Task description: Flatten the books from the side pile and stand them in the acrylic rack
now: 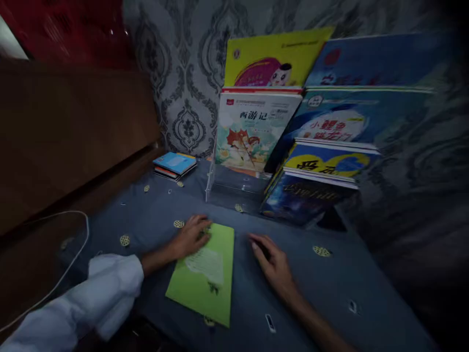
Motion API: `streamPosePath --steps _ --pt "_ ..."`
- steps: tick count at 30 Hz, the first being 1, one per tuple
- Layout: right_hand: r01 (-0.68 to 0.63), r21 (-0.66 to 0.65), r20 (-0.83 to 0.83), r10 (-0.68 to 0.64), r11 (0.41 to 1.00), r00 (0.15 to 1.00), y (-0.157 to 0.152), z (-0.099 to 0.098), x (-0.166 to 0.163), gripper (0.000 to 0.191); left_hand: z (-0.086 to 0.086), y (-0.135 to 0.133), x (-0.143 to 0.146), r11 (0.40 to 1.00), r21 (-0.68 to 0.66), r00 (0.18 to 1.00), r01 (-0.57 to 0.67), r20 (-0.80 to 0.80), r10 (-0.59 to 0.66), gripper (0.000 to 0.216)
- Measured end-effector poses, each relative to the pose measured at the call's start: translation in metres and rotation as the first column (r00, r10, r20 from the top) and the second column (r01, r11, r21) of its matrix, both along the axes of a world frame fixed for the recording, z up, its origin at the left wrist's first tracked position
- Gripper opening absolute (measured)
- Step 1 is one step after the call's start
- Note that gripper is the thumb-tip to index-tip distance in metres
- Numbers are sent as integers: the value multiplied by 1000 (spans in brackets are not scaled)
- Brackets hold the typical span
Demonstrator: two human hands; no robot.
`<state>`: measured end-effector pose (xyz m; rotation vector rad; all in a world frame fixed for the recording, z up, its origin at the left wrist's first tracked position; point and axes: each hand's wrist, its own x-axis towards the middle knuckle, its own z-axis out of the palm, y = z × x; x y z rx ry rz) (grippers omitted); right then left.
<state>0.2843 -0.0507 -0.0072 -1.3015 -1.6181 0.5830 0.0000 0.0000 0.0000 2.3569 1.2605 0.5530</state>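
A thin green book [216, 305] lies flat on the dark blue cloth, a pale patch of text and a small dark picture on its face. Across its upper left edge rests my left hand [190, 238], fingers spread and lying on the surface. My right hand [271, 264] hovers or rests just right of the book, apart from it. Its thumb and forefinger are a little apart, with nothing visible between them; the other fingers curl beneath and are partly hidden.
A clear stand [234, 193] holds picture books in tiers, among them a white one [252, 132], a yellow one [274, 56] and a dark blue one [293, 198]. A small stack of books [176, 164] lies at the back left. A white cable [86, 227] hangs by the brown panel [73, 137].
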Motion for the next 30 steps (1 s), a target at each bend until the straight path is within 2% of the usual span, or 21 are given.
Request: streamPosePath --steps 4,6,7,8,11,15,18,20,22,23,24,25,26,28,30 --pt "4 26 -30 -3 1000 1000 2 -1 5 35 -6 -11 59 979 -5 978 205 34 -204 58" --pt "-7 27 -24 7 1000 1000 3 -3 7 34 -7 -4 70 970 16 970 243 -6 -243 61" --pt "-4 27 -16 4 1000 1000 3 -4 8 34 -6 4 68 974 33 974 225 -41 -224 61" --pt "3 31 -6 -3 1000 1000 2 -5 9 33 -5 13 60 981 50 980 185 -83 -181 58" --pt "11 70 23 -13 997 1000 2 -8 11 31 0 47 9 989 103 965 -103 -230 124 52" --pt "-37 106 65 30 994 997 0 -5 8 28 13 84 -77 919 145 879 -368 -269 394 48" --pt "-74 119 104 62 990 993 -4 6 4 26 21 91 -109 866 177 816 -468 -291 500 46" --pt "-80 126 134 62 989 989 -12 15 3 25 22 84 -108 851 202 797 -485 -299 525 47" --pt "-57 114 185 35 992 982 -25 24 3 25 22 65 -93 886 211 837 -413 -296 460 47" --pt "-38 100 207 16 994 978 -34 27 4 24 22 52 -82 916 207 872 -343 -294 392 46" --pt "-32 72 226 15 997 974 -43 29 5 23 23 36 -70 964 198 938 -179 -260 228 45" --pt "-44 35 237 35 998 971 -52 30 7 22 24 18 -59 983 180 973 -28 -223 68 45" --pt "-73 -6 242 72 997 968 -61 30 8 21 25 -1 -47 985 160 981 64 -192 -32 44" --pt "-147 -74 252 161 986 954 -74 29 9 20 28 -36 -27 986 111 981 127 -163 -108 42" --pt "-178 -121 264 205 977 942 -82 28 9 21 32 -61 -12 994 58 984 94 -160 -84 40"
